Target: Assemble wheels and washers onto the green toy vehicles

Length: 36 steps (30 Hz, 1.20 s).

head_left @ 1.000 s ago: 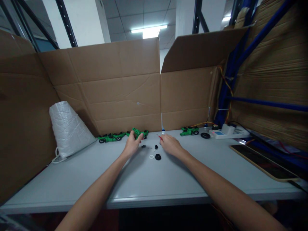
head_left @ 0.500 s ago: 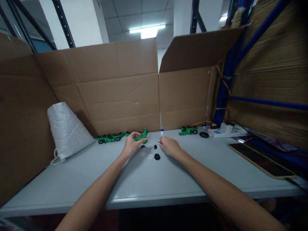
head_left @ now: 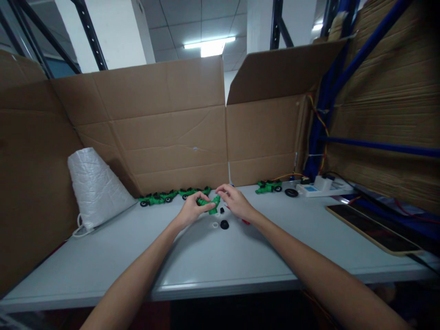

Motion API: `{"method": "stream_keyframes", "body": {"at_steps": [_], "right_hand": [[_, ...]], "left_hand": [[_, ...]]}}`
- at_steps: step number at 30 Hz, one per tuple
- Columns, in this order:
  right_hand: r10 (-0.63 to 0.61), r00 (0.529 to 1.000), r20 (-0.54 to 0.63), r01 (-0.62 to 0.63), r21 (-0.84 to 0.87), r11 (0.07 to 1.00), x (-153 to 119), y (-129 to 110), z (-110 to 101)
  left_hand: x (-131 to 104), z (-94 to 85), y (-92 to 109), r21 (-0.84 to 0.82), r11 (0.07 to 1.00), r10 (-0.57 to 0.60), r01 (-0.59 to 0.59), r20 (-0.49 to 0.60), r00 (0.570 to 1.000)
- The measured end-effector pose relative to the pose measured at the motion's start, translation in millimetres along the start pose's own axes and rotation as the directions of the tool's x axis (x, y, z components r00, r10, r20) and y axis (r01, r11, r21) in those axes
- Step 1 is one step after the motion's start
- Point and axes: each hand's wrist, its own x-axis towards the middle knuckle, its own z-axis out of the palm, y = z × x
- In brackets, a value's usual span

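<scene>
My left hand (head_left: 191,211) grips a green plastic piece (head_left: 212,206) above the middle of the table. Close to that piece's right end is my right hand (head_left: 237,201), its thumb and fingertips drawn together; whatever they hold, if anything, is too small to make out. Under my right hand lies a red tool (head_left: 245,222), partly covered. On the table below the green piece are a black round part (head_left: 224,224), a white ring (head_left: 215,225) and a small black part (head_left: 222,210).
Green toy cars (head_left: 158,197) stand along the back left, another green car (head_left: 268,186) at the back right beside a black ring (head_left: 291,193). A white bag (head_left: 96,188) leans at left. A power strip (head_left: 325,187) and a dark flat device (head_left: 373,229) lie right.
My left hand has brought the green piece right and slightly down, turning it. My right hand has let go of the red tool and risen to the piece's end.
</scene>
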Motion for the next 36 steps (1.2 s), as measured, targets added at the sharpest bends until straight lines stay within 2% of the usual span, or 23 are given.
{"method": "stream_keyframes", "body": {"at_steps": [3, 5, 9, 12, 15, 17, 20, 25, 27, 32, 34, 36], "right_hand": [[0.106, 0.994, 0.007, -0.105, 0.207, 0.973, 2.5, 5.7, 5.2], [0.151, 0.988, 0.013, -0.149, 0.261, 0.954, 2.5, 10.4, 7.0], [0.115, 0.993, -0.021, -0.113, 0.094, 0.989, -0.1, 13.1, 5.9], [0.138, 0.99, -0.031, -0.139, -0.064, 0.988, -2.8, 9.0, 5.7], [0.145, 0.989, -0.011, -0.144, -0.198, 0.969, -5.4, 3.3, 7.3], [0.111, 0.994, -0.009, -0.109, -0.297, 0.949, -7.0, 0.0, 7.8], [0.042, 0.999, -0.024, -0.048, -0.397, 0.917, -9.0, -2.7, 6.3], [-0.019, 0.998, 0.06, 0.043, -0.425, 0.904, -10.3, -1.0, 4.9], [-0.023, 0.993, 0.117, 0.07, -0.421, 0.904, -10.9, 0.0, 6.5], [-0.05, 0.963, 0.267, 0.15, -0.372, 0.916, -14.5, 0.5, 11.2], [-0.051, 0.956, 0.29, 0.157, -0.356, 0.921, -15.8, 0.3, 12.4], [-0.044, 0.964, 0.262, 0.133, -0.333, 0.934, -16.0, -0.2, 13.4]], "left_hand": [[-0.5, 1.3, -0.1, -0.002, 1.0, 0.009, -0.009, -0.033, 0.999], [-1.1, 1.3, -0.3, 0.059, 0.998, 0.042, -0.038, -0.062, 0.997], [-4.9, 0.9, 1.9, 0.266, 0.95, 0.185, -0.166, -0.05, 0.981], [-7.9, 0.8, 4.8, 0.388, 0.884, 0.296, -0.261, -0.034, 0.955], [-8.7, 0.9, 5.4, 0.473, 0.834, 0.341, -0.284, -0.038, 0.939], [-7.7, 1.6, 3.1, 0.453, 0.853, 0.326, -0.259, -0.076, 0.942], [-3.9, 2.6, -3.4, 0.286, 0.941, 0.244, -0.181, -0.201, 0.949], [3.9, -1.1, -10.1, 0.034, 0.996, 0.09, -0.084, -0.378, 0.921], [5.2, -4.1, -8.7, 0.017, 0.997, 0.076, -0.075, -0.393, 0.917], [4.8, -8.1, -1.9, 0.077, 0.99, 0.14, -0.12, -0.357, 0.923], [4.6, -7.6, -0.4, 0.053, 0.99, 0.139, -0.128, -0.325, 0.935], [4.3, -6.4, 0.6, 0.021, 0.993, 0.119, -0.118, -0.28, 0.953]]}}
